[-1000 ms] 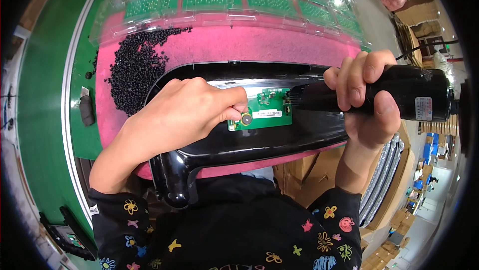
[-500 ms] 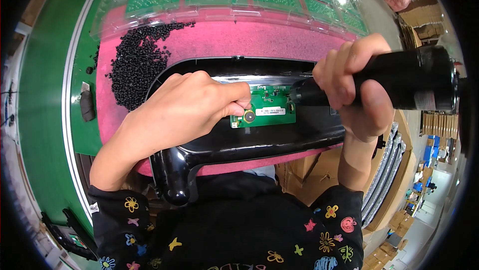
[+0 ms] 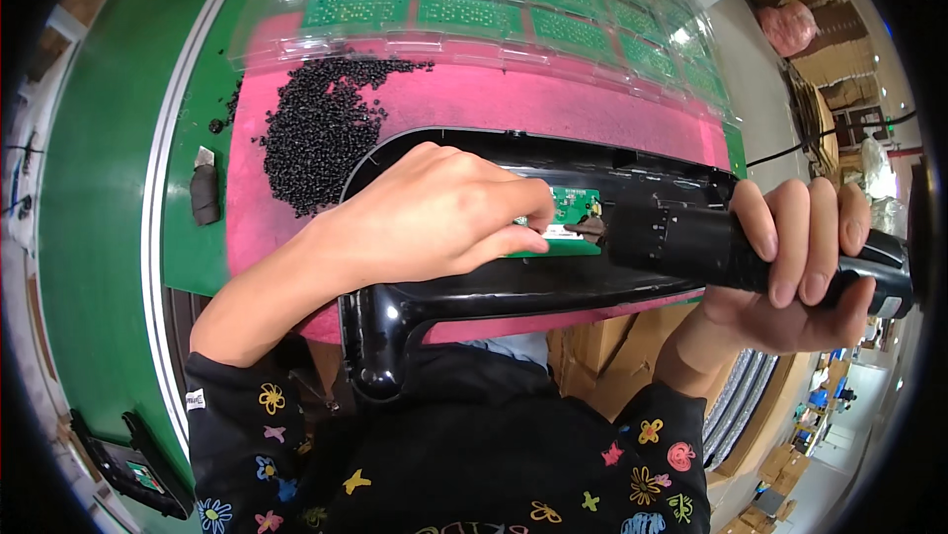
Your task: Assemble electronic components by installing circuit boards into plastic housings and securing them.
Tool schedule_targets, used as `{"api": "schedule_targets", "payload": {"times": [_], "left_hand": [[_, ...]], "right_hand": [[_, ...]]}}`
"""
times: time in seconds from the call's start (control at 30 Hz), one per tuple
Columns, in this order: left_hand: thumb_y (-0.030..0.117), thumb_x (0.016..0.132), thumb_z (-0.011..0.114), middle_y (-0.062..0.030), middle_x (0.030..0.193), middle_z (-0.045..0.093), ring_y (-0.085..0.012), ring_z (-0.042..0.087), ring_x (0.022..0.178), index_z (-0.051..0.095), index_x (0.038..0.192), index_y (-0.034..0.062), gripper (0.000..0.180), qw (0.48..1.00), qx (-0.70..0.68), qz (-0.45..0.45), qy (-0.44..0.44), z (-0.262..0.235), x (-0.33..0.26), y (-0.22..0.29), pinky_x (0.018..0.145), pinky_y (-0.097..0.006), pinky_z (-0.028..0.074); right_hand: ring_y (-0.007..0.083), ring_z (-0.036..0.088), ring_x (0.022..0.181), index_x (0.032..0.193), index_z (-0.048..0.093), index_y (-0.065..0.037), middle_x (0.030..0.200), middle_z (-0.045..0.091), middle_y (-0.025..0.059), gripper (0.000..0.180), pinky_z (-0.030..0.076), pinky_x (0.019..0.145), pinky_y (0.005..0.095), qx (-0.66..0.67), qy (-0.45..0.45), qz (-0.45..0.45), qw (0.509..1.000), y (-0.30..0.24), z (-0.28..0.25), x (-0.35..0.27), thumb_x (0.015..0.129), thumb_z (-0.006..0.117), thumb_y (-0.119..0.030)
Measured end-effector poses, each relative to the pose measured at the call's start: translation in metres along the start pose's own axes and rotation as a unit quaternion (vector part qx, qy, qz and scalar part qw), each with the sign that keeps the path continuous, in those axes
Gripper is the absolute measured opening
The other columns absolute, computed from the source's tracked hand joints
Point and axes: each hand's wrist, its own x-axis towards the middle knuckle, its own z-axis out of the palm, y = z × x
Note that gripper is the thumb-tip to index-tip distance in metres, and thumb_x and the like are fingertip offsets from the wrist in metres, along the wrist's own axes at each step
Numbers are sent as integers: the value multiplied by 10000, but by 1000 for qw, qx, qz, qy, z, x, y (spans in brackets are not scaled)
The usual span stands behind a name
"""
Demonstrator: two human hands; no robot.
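Observation:
A black electric screwdriver (image 3: 671,243) lies in my right hand (image 3: 805,272), fingers wrapped round its body. Its tip points left, over a green circuit board (image 3: 573,249) with a white label. The board sits inside a glossy black plastic housing (image 3: 494,302), which has a leg bending toward me at its left end. My left hand (image 3: 430,213) reaches over the housing from the left, thumb and forefinger pinched close to the screwdriver tip. Whatever they pinch is too small or hidden to name, and the hand covers the left part of the board.
A pile of small black screws (image 3: 321,129) lies on the pink mat (image 3: 474,100) at the back left. Behind it stand clear plastic trays (image 3: 415,40) of green boards. A dark grey wrapped piece (image 3: 204,193) rests on the green table (image 3: 109,179). Cardboard boxes (image 3: 602,342) are below right.
My right hand has moved right and down with the screwdriver, turning its grip. My left hand stays pinched, now close to the screwdriver tip. The whole view has shifted slightly.

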Motion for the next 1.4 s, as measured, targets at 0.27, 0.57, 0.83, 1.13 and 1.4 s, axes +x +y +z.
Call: {"api": "schedule_targets", "payload": {"times": [0.27, 0.57, 0.83, 1.13, 1.4], "left_hand": [[88, 752, 728, -81, 710, 645, -251, 629, 614, 619, 862, 17, 171, 988, -16, 89, 124, 0, -2, -4, 508, -327, 493], [20, 709, 721, -91, 679, 603, -257, 590, 572, 603, 851, 2, 186, 981, 31, 100, 165, 2, 1, -5, 471, -340, 451], [16, 754, 691, -135, 799, 634, -292, 609, 687, 600, 932, -42, 208, 981, -83, 117, 128, 1, 5, -3, 604, -344, 490], [-77, 745, 623, -118, 770, 630, -267, 614, 671, 608, 834, -26, 103, 986, -52, 78, 135, -2, 6, -3, 625, -348, 497], [-45, 861, 562, -97, 757, 559, -214, 562, 677, 552, 875, -29, 23, 975, 12, -38, 221, -5, 6, -5, 635, -296, 458]], "right_hand": [[72, 488, 579, 937, 466, -97, 677, 497, -35, 215, 366, 691, 263, -8, -3, -2, 1000, 13, 9, 3, 827, 631, -179], [76, 496, 593, 955, 482, -92, 690, 511, -32, 255, 358, 700, 258, -51, -15, -14, 998, 13, 13, 5, 807, 653, -209], [76, 511, 568, 936, 467, -102, 667, 522, -34, 253, 381, 710, 269, 25, -39, -2, 999, 18, 8, 7, 795, 659, -188], [73, 492, 539, 948, 450, -113, 669, 521, -41, 265, 379, 652, 266, -47, -46, 33, 997, 19, 6, 3, 805, 647, -219], [76, 419, 510, 963, 485, -108, 659, 489, -34, 307, 342, 570, 262, -213, -8, 41, 976, 40, 0, -3, 792, 647, -304]]}}
